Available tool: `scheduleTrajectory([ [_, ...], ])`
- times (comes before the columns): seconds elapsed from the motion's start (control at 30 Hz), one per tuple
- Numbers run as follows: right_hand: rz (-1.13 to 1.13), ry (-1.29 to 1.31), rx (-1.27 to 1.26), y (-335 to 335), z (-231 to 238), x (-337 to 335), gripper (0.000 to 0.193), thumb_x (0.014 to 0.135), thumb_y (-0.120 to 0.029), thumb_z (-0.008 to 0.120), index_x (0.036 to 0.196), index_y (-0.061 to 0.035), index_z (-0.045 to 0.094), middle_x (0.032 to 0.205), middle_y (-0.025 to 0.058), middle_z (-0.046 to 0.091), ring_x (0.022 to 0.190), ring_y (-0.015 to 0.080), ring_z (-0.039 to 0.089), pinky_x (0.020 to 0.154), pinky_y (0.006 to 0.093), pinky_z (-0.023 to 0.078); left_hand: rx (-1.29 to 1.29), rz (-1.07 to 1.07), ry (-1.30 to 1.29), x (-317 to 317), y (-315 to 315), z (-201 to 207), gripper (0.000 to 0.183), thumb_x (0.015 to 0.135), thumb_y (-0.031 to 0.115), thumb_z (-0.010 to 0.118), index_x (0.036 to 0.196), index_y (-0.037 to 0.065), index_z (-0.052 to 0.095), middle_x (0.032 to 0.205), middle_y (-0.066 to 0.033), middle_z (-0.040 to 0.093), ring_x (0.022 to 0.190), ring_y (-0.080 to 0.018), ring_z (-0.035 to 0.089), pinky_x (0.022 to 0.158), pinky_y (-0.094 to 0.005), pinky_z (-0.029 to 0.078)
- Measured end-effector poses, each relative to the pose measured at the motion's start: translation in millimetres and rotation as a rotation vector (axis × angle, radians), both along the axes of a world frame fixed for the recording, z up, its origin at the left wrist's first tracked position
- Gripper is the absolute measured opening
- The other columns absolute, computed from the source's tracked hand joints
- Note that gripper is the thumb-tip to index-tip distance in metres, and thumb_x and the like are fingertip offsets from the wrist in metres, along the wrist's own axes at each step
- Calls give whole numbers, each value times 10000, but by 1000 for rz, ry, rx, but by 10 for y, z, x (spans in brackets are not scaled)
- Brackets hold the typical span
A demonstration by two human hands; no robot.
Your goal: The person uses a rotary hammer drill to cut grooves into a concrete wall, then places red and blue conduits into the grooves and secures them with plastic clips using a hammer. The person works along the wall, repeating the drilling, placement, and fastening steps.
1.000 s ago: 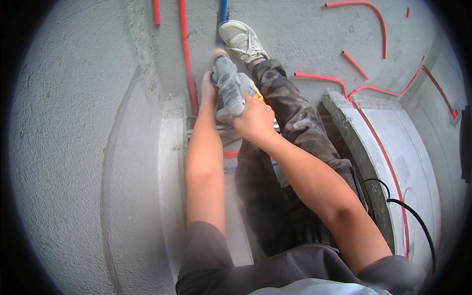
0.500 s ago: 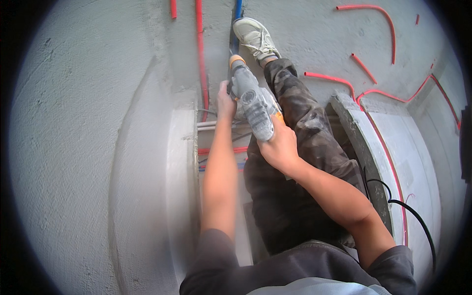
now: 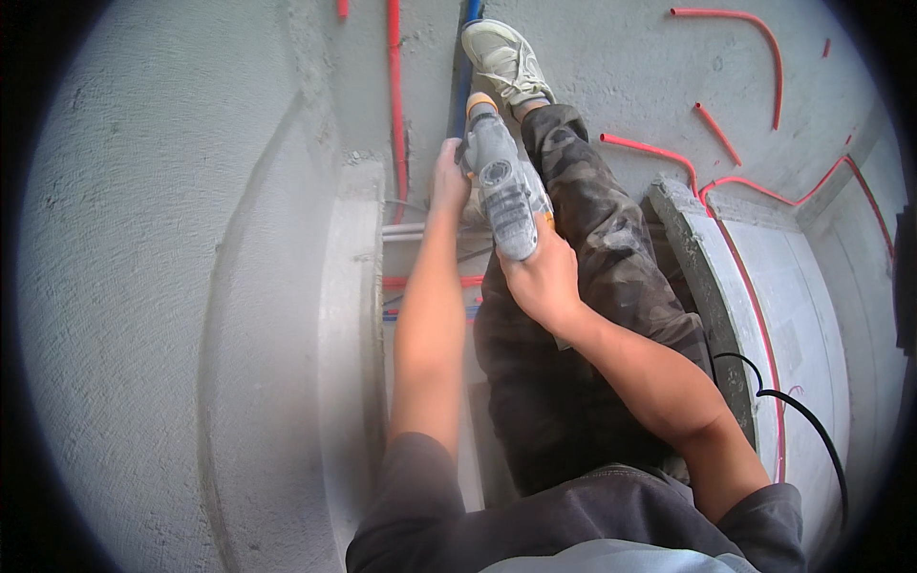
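right hand: fingers curled round power drill's rear; left hand forward, likely for steadiness, its finger closure hard to tell.

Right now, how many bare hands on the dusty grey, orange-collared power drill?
2: left hand at the front of the drill, on its left side; right hand around its rear. Both are partly hidden.

My left arm stretches almost straight ahead, left fingers partly hidden, while my right arm, its elbow bent outward, slants inward to right fingers curled in a grip.
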State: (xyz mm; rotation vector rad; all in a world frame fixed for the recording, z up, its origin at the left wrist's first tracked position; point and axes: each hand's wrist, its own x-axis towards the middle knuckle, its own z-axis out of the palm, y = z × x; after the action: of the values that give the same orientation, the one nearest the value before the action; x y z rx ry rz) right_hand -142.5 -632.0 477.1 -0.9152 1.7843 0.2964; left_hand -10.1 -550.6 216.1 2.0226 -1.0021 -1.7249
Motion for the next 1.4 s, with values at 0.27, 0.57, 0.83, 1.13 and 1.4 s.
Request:
scheduleTrajectory([
  [0.27, 19, -26, 29, -309, -214, 53, 415, 868, -257, 815, 1165, -20, 645, 997, 281, 751, 1013, 508, 702, 871, 560, 545, 176, 177, 190, 19, 59, -558, 449, 872, -114, 683, 1308, -22, 630, 1217, -238, 742, 1152, -354, 715, 987, -419, 543],
  [0.57, -56, -27, 64, -472, -328, 170, 416, 852, -289, 828, 1126, -19, 669, 1016, 269, 758, 1061, 482, 705, 908, 547, 536, 575, 475, 565, 190, -17, -907, 371, 994, -15, 611, 1364, 8, 617, 1238, -135, 717, 1076, -202, 678, 920, -379, 573],
  [0.83, -70, 10, 154, -676, -336, 134, 444, 833, -317, 845, 1168, -56, 717, 1058, 242, 776, 1085, 455, 719, 942, 525, 546, 555, 254, 402, 178, -55, -966, 358, 996, 30, 632, 1354, 21, 632, 1233, -159, 733, 1103, -240, 675, 941, -403, 553],
  [1.13, -119, -4, 193, -751, -367, 0, 488, 816, -327, 844, 1214, -68, 728, 1109, 232, 777, 1100, 433, 729, 950, 504, 549, 356, 105, 268, 119, -114, -884, 379, 961, 18, 664, 1338, 2, 636, 1232, -240, 741, 1151, -321, 701, 974, -432, 529],
  [1.4, -135, 33, 196, -704, -479, -41, 494, 814, -320, 840, 1233, -84, 730, 1132, 225, 775, 1108, 431, 728, 950, 498, 552, 317, 141, 288, 65, 2, -1145, 385, 975, 24, 643, 1359, 11, 626, 1246, -280, 725, 1157, -393, 703, 996, -464, 522],
])
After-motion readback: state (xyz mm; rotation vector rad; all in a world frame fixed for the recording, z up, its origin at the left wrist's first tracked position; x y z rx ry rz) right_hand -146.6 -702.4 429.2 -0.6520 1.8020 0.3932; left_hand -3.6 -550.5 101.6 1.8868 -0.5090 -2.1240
